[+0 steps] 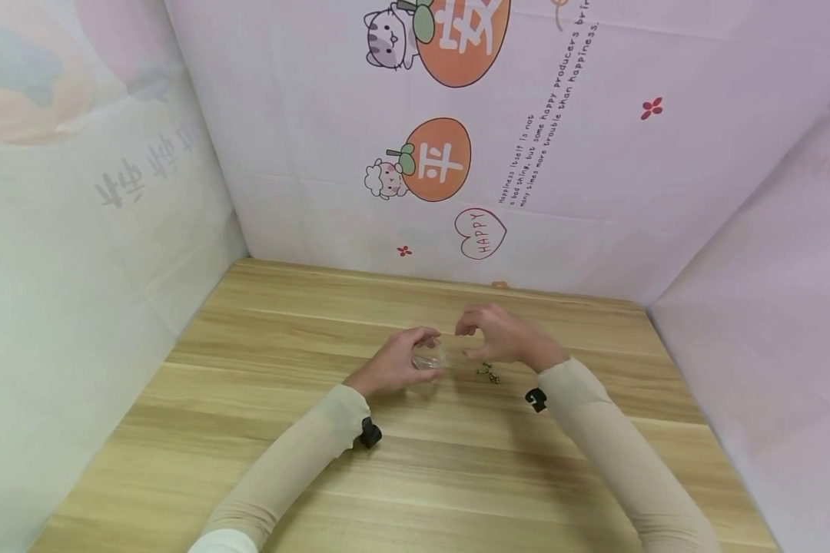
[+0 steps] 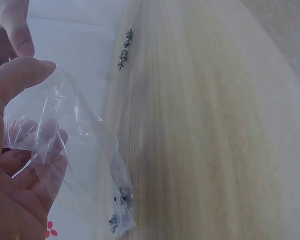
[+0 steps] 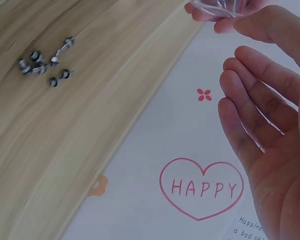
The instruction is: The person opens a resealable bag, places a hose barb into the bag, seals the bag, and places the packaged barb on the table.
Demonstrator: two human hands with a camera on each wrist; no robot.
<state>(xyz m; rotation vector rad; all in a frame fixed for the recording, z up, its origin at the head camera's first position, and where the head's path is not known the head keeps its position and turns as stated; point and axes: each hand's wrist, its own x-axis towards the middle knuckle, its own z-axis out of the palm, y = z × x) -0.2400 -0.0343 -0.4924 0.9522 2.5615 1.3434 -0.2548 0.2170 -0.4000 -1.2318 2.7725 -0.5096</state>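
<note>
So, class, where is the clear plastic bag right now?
In the head view, the clear plastic bag is held in the person's left hand, left of the right hand and of the small metal pieces on the wooden table.

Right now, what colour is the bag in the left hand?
The bag is clear and colourless; the left wrist view shows it best.

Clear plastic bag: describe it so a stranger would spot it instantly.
Start at the wooden table, then find the left hand over it. That hand holds the plastic bag: shiny, see-through film, unlike the small metal pieces lying nearby.
</note>
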